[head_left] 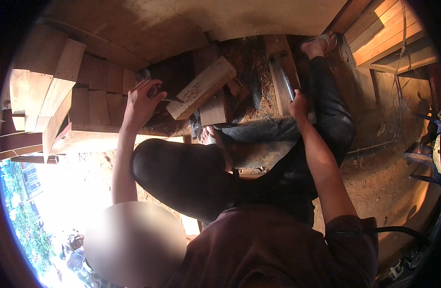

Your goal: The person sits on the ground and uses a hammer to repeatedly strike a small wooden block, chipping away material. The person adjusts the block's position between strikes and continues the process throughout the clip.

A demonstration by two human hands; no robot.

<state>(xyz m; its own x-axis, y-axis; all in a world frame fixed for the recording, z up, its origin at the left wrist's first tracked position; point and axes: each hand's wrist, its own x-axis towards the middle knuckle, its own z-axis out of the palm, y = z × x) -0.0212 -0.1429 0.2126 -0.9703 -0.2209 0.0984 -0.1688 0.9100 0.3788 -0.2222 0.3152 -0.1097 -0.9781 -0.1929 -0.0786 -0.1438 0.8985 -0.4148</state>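
My left hand (142, 101) is raised beside a thick wooden block (203, 89), its fingers and thumb curled together. A thin dark piece (174, 99) sticks out near the thumb toward the block, but its kind is too dark to tell. The block lies at a slant and has rough, dark pits along its upper face. In my right hand (298, 104) is a long tool with a shiny metal shaft (288, 82), pointing away from me over a wooden beam (279, 62). Shadow blurs the tool's far end.
Another short wooden piece (213, 108) lies under the block. Wood shavings (267, 93) litter the ground between the timbers. My bent legs (182, 168) flank the work area. Stacked boards (52, 91) stand at the left, and wooden boxes (388, 36) at the far right. A black cable (398, 229) runs near my right arm.
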